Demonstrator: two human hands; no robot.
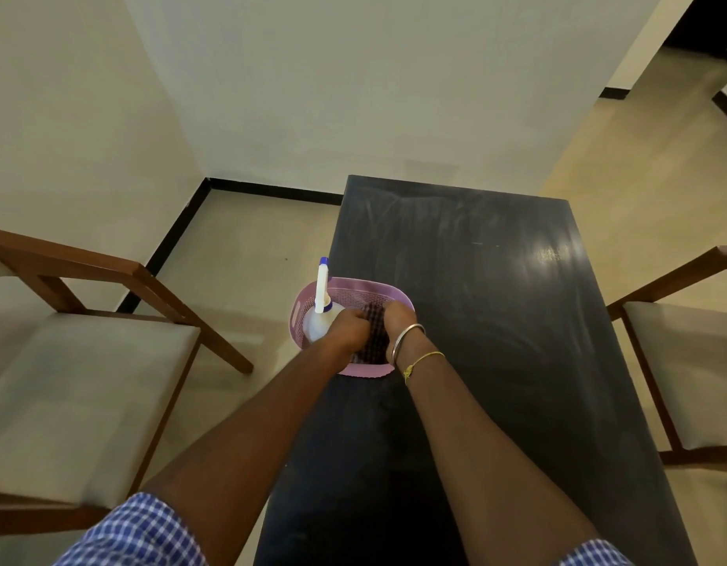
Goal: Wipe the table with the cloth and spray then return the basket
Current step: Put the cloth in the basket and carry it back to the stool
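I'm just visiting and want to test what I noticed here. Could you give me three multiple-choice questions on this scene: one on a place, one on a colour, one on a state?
1. Where is the spray bottle?
A. in the basket
B. on a chair
C. on the floor

2. What colour is the basket?
A. green
B. pink
C. black

3. What are the hands doing?
A. hanging idle
B. gripping a chair
C. both on the cloth in the basket

Answers:
A, it stands inside the rim, at the left end.
B, its walls are pink.
C, left hand and right hand close on the dark checked cloth.
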